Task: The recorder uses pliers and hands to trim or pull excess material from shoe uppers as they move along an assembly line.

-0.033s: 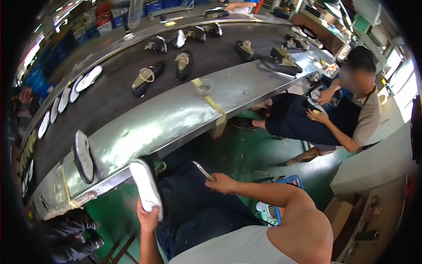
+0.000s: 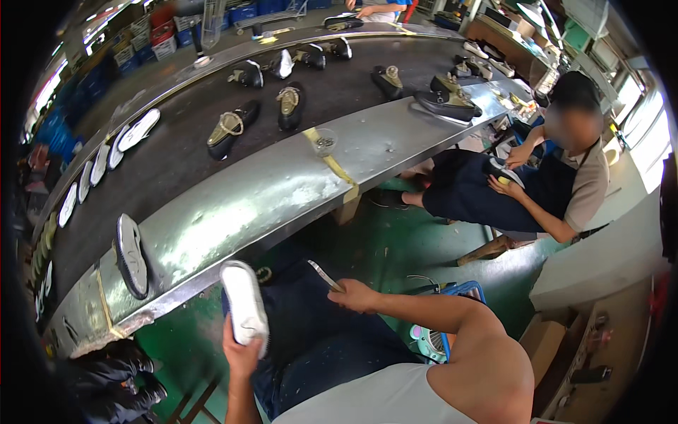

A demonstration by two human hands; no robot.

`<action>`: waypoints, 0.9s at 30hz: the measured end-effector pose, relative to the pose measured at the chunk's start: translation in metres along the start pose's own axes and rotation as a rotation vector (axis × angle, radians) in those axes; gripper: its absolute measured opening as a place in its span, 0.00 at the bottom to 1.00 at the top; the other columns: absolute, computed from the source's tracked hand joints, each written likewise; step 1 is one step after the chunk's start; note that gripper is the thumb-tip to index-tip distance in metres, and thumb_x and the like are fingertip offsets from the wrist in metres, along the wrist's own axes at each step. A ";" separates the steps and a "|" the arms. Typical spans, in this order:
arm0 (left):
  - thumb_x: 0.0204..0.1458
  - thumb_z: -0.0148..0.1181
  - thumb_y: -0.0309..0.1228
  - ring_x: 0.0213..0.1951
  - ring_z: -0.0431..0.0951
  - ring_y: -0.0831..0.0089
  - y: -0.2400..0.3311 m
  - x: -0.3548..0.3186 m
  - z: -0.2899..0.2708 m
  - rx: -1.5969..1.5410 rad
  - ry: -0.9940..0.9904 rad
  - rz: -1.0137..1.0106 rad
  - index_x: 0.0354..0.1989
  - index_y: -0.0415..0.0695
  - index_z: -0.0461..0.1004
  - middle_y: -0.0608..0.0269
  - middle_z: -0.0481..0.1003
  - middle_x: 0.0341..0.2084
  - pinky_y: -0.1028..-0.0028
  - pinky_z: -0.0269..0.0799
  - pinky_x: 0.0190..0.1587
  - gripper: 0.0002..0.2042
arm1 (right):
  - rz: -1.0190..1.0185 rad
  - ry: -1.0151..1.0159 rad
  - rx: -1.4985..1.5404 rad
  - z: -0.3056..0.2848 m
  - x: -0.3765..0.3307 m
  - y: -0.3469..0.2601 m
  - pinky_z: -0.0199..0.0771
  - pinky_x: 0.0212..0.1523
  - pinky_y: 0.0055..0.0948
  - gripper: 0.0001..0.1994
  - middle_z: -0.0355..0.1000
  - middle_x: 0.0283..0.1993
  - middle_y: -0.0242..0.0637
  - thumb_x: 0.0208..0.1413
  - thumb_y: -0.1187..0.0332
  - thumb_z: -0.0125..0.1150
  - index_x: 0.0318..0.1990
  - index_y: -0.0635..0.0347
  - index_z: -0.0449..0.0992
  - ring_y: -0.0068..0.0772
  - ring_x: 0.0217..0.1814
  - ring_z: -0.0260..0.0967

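My left hand [image 2: 241, 352] grips a white shoe sole [image 2: 243, 302] from below and holds it upright over my lap. A thin metal blade tool [image 2: 323, 274] sticks out of my right hand [image 2: 358, 295], its tip pointing up and left toward the sole, a short gap away. Both hands hover above my dark blue trousers [image 2: 318, 339]. Just ahead runs a metal bench ledge [image 2: 282, 191] with another sole [image 2: 131, 256] lying on its left part.
A dark conveyor belt [image 2: 183, 141] behind the ledge carries several black shoes [image 2: 229, 129] and white soles [image 2: 138, 131]. A seated person [image 2: 558, 177] at right works on a shoe in their lap. Green floor lies below; a white cabinet [image 2: 600, 261] stands at right.
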State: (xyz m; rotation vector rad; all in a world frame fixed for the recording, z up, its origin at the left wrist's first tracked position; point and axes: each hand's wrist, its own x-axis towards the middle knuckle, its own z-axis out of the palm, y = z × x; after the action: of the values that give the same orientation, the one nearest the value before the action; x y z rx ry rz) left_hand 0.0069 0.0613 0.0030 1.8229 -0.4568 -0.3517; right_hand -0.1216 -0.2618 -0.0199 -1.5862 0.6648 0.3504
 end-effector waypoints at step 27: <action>0.65 0.54 0.29 0.51 0.67 0.79 0.014 0.069 0.043 -0.526 -0.192 -0.077 0.71 0.48 0.49 0.67 0.70 0.48 0.75 0.62 0.59 0.29 | -0.382 -0.255 -0.406 0.015 -0.045 -0.080 0.73 0.41 0.36 0.15 0.75 0.32 0.44 0.62 0.64 0.57 0.52 0.64 0.72 0.43 0.35 0.75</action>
State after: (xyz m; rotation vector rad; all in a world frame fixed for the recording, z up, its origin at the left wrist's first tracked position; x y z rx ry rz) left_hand 0.0455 -0.0117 0.0036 1.3013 -0.3822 -0.6397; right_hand -0.1060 -0.2365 0.0685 -1.9667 0.0859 0.4088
